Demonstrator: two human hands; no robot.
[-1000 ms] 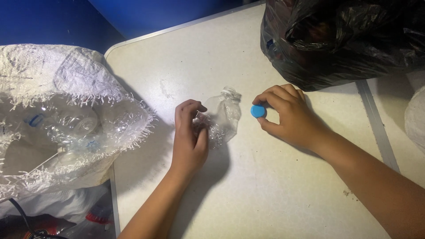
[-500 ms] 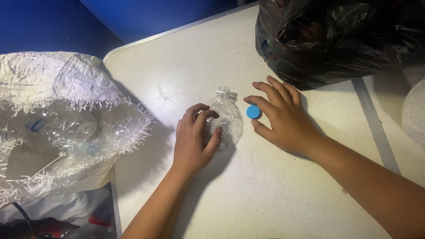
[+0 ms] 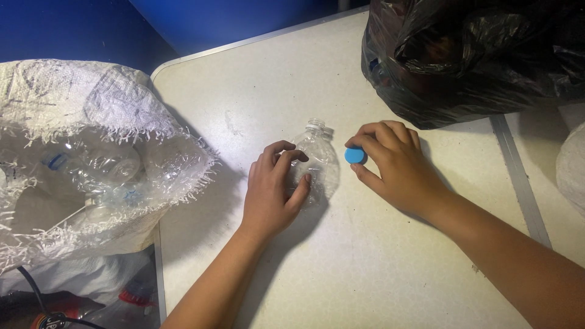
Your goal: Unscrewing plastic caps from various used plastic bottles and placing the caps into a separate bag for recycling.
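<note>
The crushed clear plastic bottle [image 3: 317, 161] lies on the worktop [image 3: 390, 268], pinned flat by the left hand [image 3: 271, 192], its open neck uncapped — just right of it, the right hand [image 3: 396, 167] pinches the blue cap [image 3: 354, 156], likely needing alignment with the neck.

2 hands [image 3: 268, 195], 1 clear bottle [image 3: 317, 161], 1 blue cap [image 3: 354, 156], 1 black bag [image 3: 475, 55], 1 white woven sack [image 3: 79, 103]

We note a clear, crushed plastic bottle [image 3: 317, 159] beside a small round blue plastic cap [image 3: 354, 156], both on an off-white tabletop [image 3: 378, 262]. A glossy black plastic bag [image 3: 469, 55] sits beyond; a white woven sack with frayed rim [image 3: 91, 109] shows clear bottles with blue caps.
</note>
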